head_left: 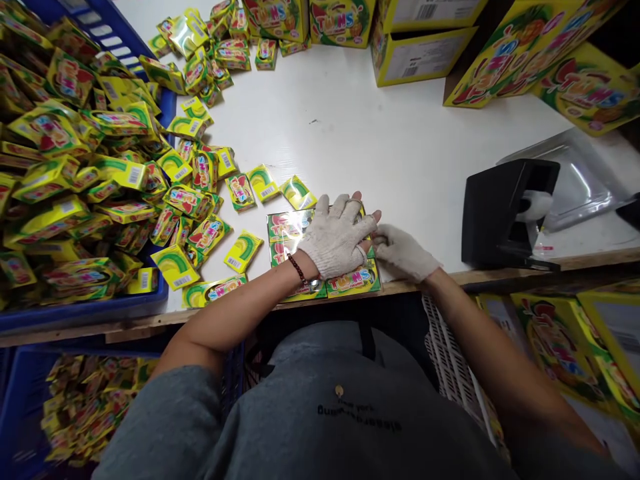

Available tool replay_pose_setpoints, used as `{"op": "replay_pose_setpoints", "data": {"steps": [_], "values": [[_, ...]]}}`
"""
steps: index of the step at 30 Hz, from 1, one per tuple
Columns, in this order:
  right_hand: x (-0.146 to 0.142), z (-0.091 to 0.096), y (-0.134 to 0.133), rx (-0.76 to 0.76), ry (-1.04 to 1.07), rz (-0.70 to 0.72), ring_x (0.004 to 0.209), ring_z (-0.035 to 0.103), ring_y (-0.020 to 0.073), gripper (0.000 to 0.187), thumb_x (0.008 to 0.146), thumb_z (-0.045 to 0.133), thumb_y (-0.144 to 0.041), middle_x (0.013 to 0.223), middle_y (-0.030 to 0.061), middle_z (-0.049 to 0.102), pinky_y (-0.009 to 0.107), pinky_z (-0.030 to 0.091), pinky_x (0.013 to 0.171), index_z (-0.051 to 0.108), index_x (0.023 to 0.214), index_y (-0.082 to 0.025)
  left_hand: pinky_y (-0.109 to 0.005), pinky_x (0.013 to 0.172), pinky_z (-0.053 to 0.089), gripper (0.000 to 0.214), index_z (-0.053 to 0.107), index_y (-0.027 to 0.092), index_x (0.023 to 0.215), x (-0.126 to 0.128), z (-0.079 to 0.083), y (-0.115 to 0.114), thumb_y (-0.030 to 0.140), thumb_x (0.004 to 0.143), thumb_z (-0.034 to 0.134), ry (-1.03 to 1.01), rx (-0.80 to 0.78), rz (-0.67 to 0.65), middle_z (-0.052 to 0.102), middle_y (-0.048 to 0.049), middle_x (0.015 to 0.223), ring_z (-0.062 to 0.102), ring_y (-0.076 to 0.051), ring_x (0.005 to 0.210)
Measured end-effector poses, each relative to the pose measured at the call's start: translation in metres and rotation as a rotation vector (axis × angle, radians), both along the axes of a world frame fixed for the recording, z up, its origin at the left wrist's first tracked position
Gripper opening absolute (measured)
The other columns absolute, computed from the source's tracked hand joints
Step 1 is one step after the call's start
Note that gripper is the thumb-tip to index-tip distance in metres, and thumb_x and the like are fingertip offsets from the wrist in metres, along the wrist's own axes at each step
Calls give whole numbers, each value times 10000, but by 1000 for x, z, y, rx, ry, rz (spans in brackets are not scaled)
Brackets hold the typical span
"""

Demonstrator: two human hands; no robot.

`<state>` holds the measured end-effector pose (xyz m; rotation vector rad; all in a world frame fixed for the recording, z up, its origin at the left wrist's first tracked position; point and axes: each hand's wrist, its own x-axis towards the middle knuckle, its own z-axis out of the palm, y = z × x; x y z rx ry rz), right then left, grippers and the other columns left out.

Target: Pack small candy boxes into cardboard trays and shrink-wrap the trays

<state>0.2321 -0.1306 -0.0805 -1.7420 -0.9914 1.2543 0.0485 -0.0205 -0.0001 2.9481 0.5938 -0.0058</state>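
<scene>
A flat block of small yellow-green candy boxes (353, 280), set side by side in rows, lies at the table's front edge. My left hand (336, 237), in a white knitted glove with bare fingertips, rests on top of it with fingers spread. At the block's right edge is my right hand (403, 252), gloved too, its fingers bent and pressed together; what is between them is hidden. Just behind the block lies a loose candy box (298, 193), with another candy box (243, 251) to its left.
A blue crate (163, 290) heaped with candy boxes stands at left, some spilling onto the white table (340, 120). Larger printed cartons (343, 23) line the back. A black tape dispenser (493, 213) stands right, near clear plastic (580, 177). Another blue crate (23, 413) sits below.
</scene>
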Motion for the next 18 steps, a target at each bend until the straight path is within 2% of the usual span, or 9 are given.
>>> {"op": "replay_pose_setpoints", "data": {"steps": [1, 3, 5, 7, 9, 12, 14, 16, 18], "values": [[-4, 2, -10, 67, -111, -24, 1044, 746, 305, 333, 879, 776, -428, 1097, 125, 796, 541, 634, 1017, 724, 1138, -226, -713, 1288, 334, 554, 579, 223, 1623, -3, 1, 0, 367, 1091, 530, -4, -2, -10, 504, -215, 1731, 466, -447, 1596], [-12, 9, -31, 266, -361, 41, 1345, 687, 368, 403, 956, 695, -440, 1394, 189, 749, 614, 538, 1202, 727, 1298, -227, -719, 1334, 288, 574, 549, 213, 1642, -18, 3, 0, 378, 1093, 528, -4, -14, -50, 488, -199, 1754, 416, -439, 1646], [-20, 13, -50, 484, -575, 232, 1566, 543, 403, 495, 1000, 662, -452, 1599, 196, 655, 664, 427, 1309, 702, 1447, -240, -703, 1378, 249, 590, 531, 218, 1651, -48, 4, -1, 426, 1098, 524, 12, -38, -101, 489, -177, 1765, 378, -412, 1686], [-28, 12, -63, 616, -703, 427, 1647, 453, 410, 522, 1015, 674, -415, 1660, 166, 626, 705, 364, 1338, 682, 1519, -279, -674, 1404, 247, 632, 541, 234, 1641, -89, 0, -3, 545, 1091, 533, 29, -80, -153, 503, -164, 1765, 372, -387, 1701], [-32, 4, -68, 695, -798, 525, 1665, 434, 396, 506, 1029, 673, -335, 1665, 133, 633, 722, 354, 1336, 684, 1535, -323, -657, 1404, 288, 685, 584, 247, 1605, -130, -12, -8, 664, 1062, 548, 18, -110, -199, 551, -166, 1733, 419, -374, 1684], [-22, -14, -60, 770, -864, 557, 1685, 412, 360, 575, 1020, 681, -236, 1696, 85, 613, 706, 372, 1332, 663, 1569, -408, -657, 1376, 364, 521, 657, 293, 1506, -163, -47, -18, 588, 1089, 551, -171, -19, -218, 693, -133, 1600, 545, -321, 1607], [-6, -26, -49, 826, -893, 526, 1683, 422, 330, 620, 1020, 685, -215, 1694, 48, 617, 677, 400, 1328, 638, 1585, -465, -662, 1368, 384, 391, 673, 345, 1448, -156, -74, -20, 502, 1114, 544, -379, 98, -228, 764, -73, 1506, 614, -276, 1545], [13, -33, -35, 871, -955, 448, 1665, 454, 306, 607, 1037, 672, -226, 1662, 24, 648, 639, 437, 1319, 628, 1585, -484, -653, 1358, 412, 287, 689, 379, 1374, -129, -96, -15, 414, 1129, 544, -516, 167, -204, 806, -17, 1422, 683, -233, 1461], [30, -35, -23, 849, -1053, 350, 1628, 507, 306, 535, 1059, 658, -264, 1609, 24, 693, 629, 444, 1316, 651, 1556, -461, -622, 1316, 479, 218, 706, 352, 1278, -94, -107, -3, 320, 1137, 543, -588, 163, -176, 826, -2, 1360, 733, -206, 1376]]}}
